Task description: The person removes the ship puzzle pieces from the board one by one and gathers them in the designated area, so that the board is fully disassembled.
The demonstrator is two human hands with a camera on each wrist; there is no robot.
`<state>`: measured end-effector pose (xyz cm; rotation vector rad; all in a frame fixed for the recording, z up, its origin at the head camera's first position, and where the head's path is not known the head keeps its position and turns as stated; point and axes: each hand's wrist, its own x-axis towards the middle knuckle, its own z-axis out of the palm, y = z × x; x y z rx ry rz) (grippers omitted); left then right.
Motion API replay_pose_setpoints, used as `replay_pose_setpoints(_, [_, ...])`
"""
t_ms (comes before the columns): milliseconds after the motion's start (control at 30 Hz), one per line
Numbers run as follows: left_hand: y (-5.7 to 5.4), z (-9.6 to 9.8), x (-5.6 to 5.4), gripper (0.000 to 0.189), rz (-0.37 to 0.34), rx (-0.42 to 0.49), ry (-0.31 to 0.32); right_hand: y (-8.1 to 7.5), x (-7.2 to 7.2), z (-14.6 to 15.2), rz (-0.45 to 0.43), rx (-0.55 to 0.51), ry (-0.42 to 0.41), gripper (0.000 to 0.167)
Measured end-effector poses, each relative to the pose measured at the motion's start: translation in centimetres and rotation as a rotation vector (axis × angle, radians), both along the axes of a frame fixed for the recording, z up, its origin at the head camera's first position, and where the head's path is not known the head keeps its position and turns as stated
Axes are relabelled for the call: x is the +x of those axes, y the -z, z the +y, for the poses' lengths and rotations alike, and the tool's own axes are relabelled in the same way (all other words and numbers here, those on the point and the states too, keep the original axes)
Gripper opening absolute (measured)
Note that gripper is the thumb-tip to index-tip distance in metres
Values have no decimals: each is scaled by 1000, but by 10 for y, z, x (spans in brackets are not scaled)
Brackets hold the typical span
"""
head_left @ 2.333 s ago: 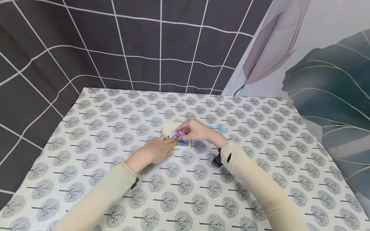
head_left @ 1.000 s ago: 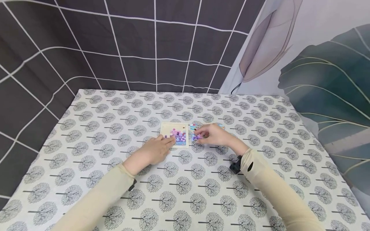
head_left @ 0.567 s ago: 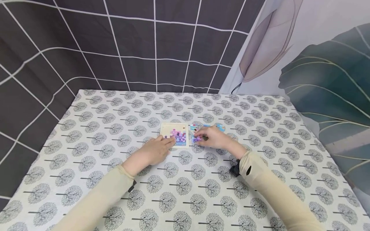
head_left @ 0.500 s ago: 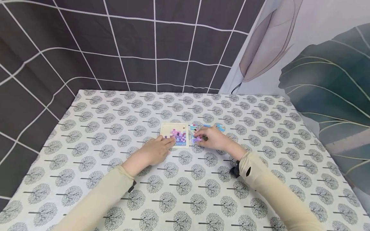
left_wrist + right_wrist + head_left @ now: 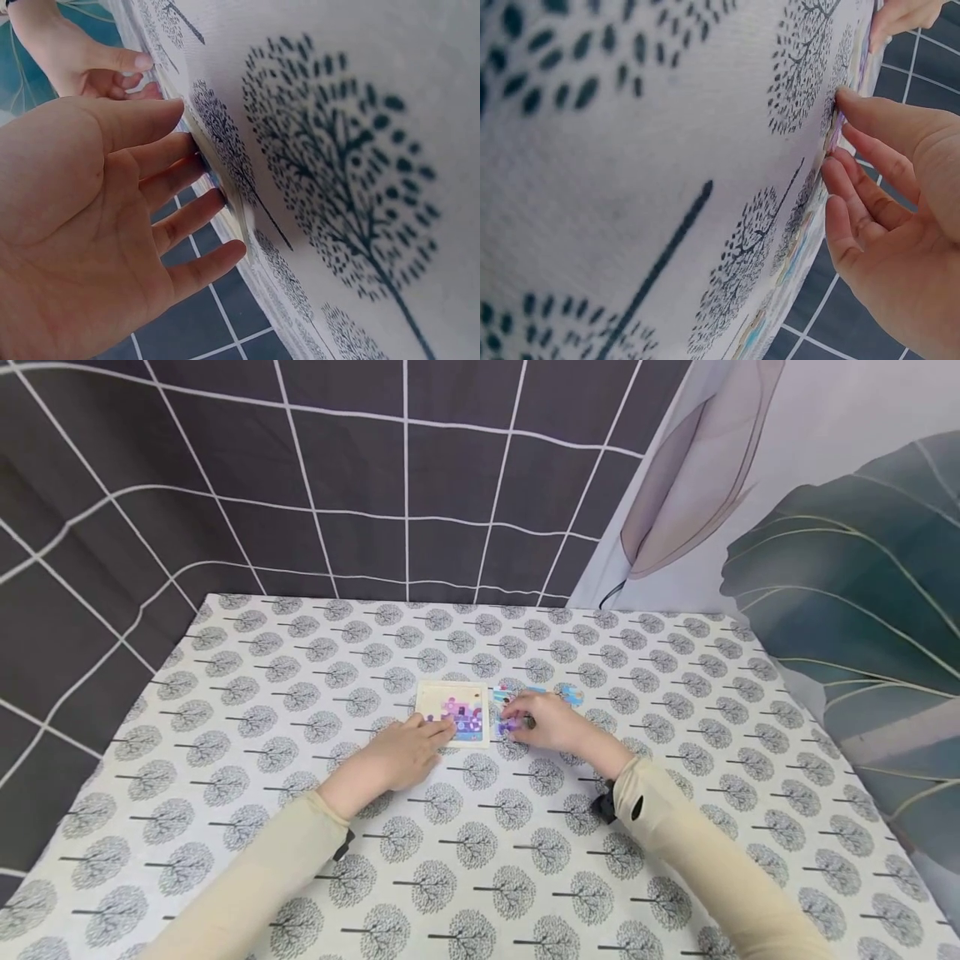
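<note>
One square, cream puzzle tray (image 5: pixel 431 698) lies on the tree-printed surface (image 5: pixel 525 893). The left hand (image 5: pixel 407 752), fingers extended, rests across its near left part, seemingly steadying it; the right hand (image 5: pixel 551 720) pinches one purple puzzle piece (image 5: pixel 512 727) just right. Loose blue pieces (image 5: pixel 570 694) farther right, partly hidden, cannot be counted.

Puzzle board (image 5: pixel 431 698) — lower left corner hidden by left hand (image 5: pixel 405 752), finer detail too small to tell. Purple puzzle piece (image 5: pixel 511 727) — partly behind right hand (image 5: pixel 551 722). Sleeves (image 5: pixel 247 872) — cut off below.
</note>
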<state>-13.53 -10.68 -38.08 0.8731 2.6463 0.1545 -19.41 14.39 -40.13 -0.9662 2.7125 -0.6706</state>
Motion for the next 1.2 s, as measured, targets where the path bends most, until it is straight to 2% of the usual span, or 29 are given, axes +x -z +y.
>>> replay_pose_setpoints(300, [1,-1,0,51,22,-9,3,-5,2,1,-8,15,-1,35])
replay_pose_setpoints(600, [-1,4,-4,48,92,-28,44,-9,-1,4,12,-1,-34,36])
replay_pose_setpoints(733, [-2,5,-3,49,78,-29,50,-7,-2,1,27,-42,-36,30])
replay_pose_setpoints(900, [-2,5,-6,48,86,-3,79,-4,-5,-5,72,-89,-32,19])
replay_pose_setpoints(1000, [3,3,-10,45,110,18,102,-2,-9,-10,90,-81,-27,14])
replay_pose_setpoints(1200, [10,-6,-12,46,125,83,121,-7,-16,-23,63,-60,-21,18])
